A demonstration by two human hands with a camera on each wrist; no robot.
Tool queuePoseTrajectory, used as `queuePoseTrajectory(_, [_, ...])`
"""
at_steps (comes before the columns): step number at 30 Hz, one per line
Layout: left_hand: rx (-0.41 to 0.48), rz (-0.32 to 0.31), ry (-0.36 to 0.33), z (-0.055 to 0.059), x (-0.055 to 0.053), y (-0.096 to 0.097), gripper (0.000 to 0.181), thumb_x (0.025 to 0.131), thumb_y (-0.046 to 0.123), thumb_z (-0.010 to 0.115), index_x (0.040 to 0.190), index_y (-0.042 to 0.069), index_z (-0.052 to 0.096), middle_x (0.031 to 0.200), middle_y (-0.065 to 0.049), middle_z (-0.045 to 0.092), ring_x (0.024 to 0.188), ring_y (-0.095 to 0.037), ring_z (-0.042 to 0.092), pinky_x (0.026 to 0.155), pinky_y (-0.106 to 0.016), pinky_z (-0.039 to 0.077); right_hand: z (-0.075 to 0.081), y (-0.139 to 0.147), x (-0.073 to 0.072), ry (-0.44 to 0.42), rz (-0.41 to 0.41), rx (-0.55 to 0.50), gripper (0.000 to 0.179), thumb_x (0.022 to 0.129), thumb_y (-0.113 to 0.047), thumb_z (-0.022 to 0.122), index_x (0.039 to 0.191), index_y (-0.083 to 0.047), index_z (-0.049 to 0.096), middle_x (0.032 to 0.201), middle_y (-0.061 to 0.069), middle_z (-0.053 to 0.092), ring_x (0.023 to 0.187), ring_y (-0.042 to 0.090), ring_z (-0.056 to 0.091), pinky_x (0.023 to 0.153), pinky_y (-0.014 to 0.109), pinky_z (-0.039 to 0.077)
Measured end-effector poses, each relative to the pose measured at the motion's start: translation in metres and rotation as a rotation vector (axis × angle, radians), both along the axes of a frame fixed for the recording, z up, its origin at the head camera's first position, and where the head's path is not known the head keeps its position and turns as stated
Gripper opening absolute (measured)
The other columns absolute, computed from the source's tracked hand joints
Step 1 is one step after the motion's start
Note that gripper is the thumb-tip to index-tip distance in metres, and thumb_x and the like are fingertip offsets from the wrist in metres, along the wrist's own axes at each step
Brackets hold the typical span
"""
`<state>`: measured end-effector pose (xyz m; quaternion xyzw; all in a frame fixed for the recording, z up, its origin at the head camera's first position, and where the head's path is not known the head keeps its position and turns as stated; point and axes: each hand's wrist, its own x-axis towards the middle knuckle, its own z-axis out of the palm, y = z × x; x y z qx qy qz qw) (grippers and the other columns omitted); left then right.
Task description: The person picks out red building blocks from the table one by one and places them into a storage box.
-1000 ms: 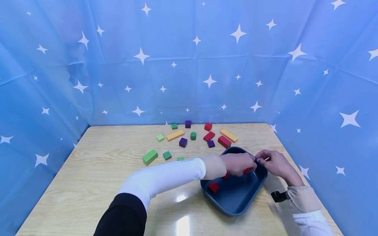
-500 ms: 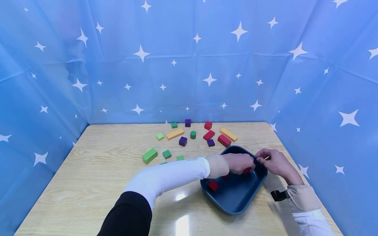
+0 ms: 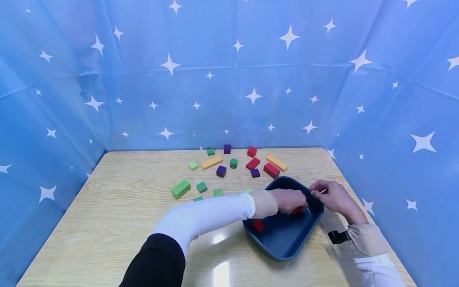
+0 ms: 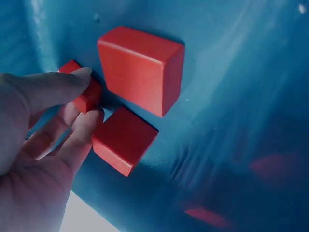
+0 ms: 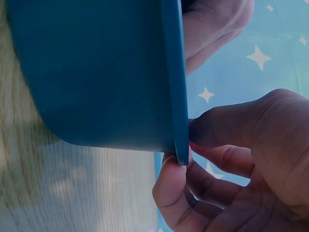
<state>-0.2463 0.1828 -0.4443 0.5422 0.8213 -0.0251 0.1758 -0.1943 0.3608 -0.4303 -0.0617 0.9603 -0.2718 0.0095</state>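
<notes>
Both hands (image 3: 289, 200) (image 3: 334, 197) in pinch grips

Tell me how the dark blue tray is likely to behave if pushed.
The tray is probably stiff: its rim shows no buckling where the right hand pinches it. It should slide rather than tip, being broad and low on the table. The red blocks inside may skid about, since its floor looks smooth and glossy.
</notes>
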Motion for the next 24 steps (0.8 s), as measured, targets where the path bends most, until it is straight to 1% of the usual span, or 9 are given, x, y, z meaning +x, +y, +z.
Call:
queuePoseTrajectory(5, [0.003,-0.003,0.011,-0.002,0.000,-0.001,0.025,0.099,0.011,0.068,0.118,0.027,0.070,0.113,0.011,0.064,0.097,-0.005,0.059,0.092,-0.013,0.050,0.000,-0.001,0.000,-0.008,-0.001,-0.006,0.013,0.098,-0.010,0.061,0.104,-0.005,0.072,0.094,0.010,0.071,0.081,0.019,0.065,0.064,0.029,0.048])
queuePoseTrajectory(9, [0.014,-0.024,0.016,0.000,-0.001,-0.004,0.027,0.099,0.011,0.067,0.120,0.027,0.070,0.112,0.010,0.064,0.098,-0.005,0.059,0.092,-0.013,0.050,0.000,-0.002,0.000,-0.010,0.002,-0.008,0.014,0.098,-0.009,0.061,0.104,-0.005,0.072,0.094,0.010,0.071,0.081,0.019,0.065,0.064,0.029,0.048])
queuePoseTrajectory(11, [0.016,-0.023,0.019,0.002,0.000,-0.006,0.029,0.098,0.014,0.069,0.123,0.028,0.070,0.113,0.010,0.064,0.099,-0.005,0.058,0.092,-0.013,0.050,0.001,-0.002,0.000,-0.009,0.003,-0.007,0.014,0.098,-0.010,0.061,0.104,-0.005,0.071,0.094,0.010,0.072,0.081,0.019,0.065,0.064,0.029,0.048])
queuePoseTrajectory(14, [0.002,-0.001,0.032,0.006,0.001,-0.009,0.034,0.095,0.024,0.074,0.127,0.033,0.068,0.119,0.012,0.061,0.106,-0.005,0.052,0.094,-0.016,0.049,0.002,-0.003,0.000,-0.011,0.004,-0.006,0.014,0.098,-0.010,0.061,0.104,-0.005,0.071,0.095,0.010,0.072,0.081,0.019,0.065,0.065,0.029,0.049])
queuePoseTrajectory(18, [-0.025,0.038,0.043,0.012,0.004,-0.013,0.048,0.088,0.042,0.079,0.134,0.040,0.064,0.128,0.015,0.056,0.114,-0.005,0.041,0.097,-0.017,0.047,0.003,-0.003,0.000,-0.023,0.003,-0.007,0.015,0.098,-0.008,0.060,0.105,-0.004,0.071,0.096,0.011,0.071,0.082,0.020,0.065,0.066,0.030,0.049])
queuePoseTrajectory(20, [-0.026,0.046,0.045,0.014,0.005,-0.015,0.054,0.086,0.046,0.080,0.136,0.041,0.062,0.132,0.016,0.054,0.118,-0.006,0.038,0.098,-0.017,0.046,0.003,-0.002,0.001,-0.029,0.005,-0.008,0.015,0.098,-0.008,0.059,0.106,-0.004,0.071,0.096,0.013,0.071,0.082,0.021,0.065,0.066,0.030,0.050])
queuePoseTrajectory(24, [-0.027,0.066,0.042,0.020,0.006,-0.019,0.063,0.084,0.053,0.079,0.142,0.044,0.056,0.141,0.017,0.050,0.130,-0.007,0.033,0.107,-0.022,0.044,0.003,-0.001,0.001,-0.038,0.004,-0.008,0.015,0.099,-0.009,0.059,0.107,-0.003,0.071,0.098,0.015,0.071,0.083,0.024,0.066,0.066,0.032,0.050])
